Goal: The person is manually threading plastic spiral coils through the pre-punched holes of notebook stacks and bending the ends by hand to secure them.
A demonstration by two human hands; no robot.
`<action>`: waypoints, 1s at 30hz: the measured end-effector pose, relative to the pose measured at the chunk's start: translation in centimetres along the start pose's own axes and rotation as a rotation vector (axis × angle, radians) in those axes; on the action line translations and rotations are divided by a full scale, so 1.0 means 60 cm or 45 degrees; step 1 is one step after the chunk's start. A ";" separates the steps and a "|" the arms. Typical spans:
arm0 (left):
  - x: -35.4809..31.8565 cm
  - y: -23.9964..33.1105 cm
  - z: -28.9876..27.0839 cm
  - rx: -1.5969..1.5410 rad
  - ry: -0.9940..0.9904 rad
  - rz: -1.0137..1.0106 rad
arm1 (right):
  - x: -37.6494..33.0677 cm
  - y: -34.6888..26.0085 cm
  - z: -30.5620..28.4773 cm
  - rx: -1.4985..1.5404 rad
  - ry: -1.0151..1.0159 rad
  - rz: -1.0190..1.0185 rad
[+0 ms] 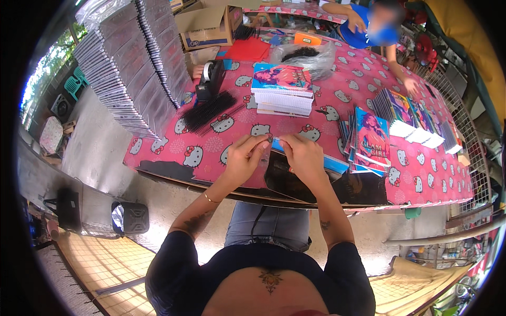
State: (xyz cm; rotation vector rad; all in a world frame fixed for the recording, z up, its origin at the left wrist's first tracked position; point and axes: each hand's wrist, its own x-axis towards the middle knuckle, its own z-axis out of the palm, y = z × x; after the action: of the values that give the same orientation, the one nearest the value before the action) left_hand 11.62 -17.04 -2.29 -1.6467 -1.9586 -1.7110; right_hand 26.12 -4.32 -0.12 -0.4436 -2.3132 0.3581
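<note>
My left hand point(246, 157) and my right hand point(304, 159) are close together over the near edge of the table, fingers pinched. Between the fingertips is something small and dark; I cannot make out what it is. Below my right hand, a flat piece with a blue edge point(333, 164) lies partly covered. Just beyond my hands stands a stack of unbound notebooks point(282, 101) with a colourful illustrated cover on top. Farther left lies a bundle of black spiral binding coils point(210, 111). To the right is a pile of spiral notebooks point(372, 136) with similar covers.
A tall stack of plastic-wrapped notebooks point(124, 68) stands at the left. A black tape dispenser point(211, 79), a cardboard box point(208, 26) and a clear plastic bag point(321, 60) are farther back. More notebooks point(414, 118) lie right. Across the pink table point(247, 97), a person in blue point(358, 31) reaches over.
</note>
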 end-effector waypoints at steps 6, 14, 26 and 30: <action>-0.005 -0.015 0.003 0.098 -0.014 0.124 | 0.001 -0.004 -0.004 0.005 -0.019 -0.001; 0.007 -0.008 -0.006 0.417 -0.095 -0.121 | -0.005 -0.008 -0.005 -0.037 -0.006 -0.011; 0.016 -0.001 0.003 -0.089 -0.111 -0.053 | -0.004 -0.010 -0.007 -0.050 -0.004 -0.037; 0.023 -0.024 0.009 0.155 -0.072 0.061 | -0.005 -0.012 -0.008 -0.032 0.000 -0.061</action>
State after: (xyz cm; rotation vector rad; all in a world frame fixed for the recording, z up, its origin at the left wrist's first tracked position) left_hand 10.27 -15.51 -2.60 -1.7029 -1.9870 -1.5130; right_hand 26.51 -5.05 0.31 -0.4000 -2.3264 0.3062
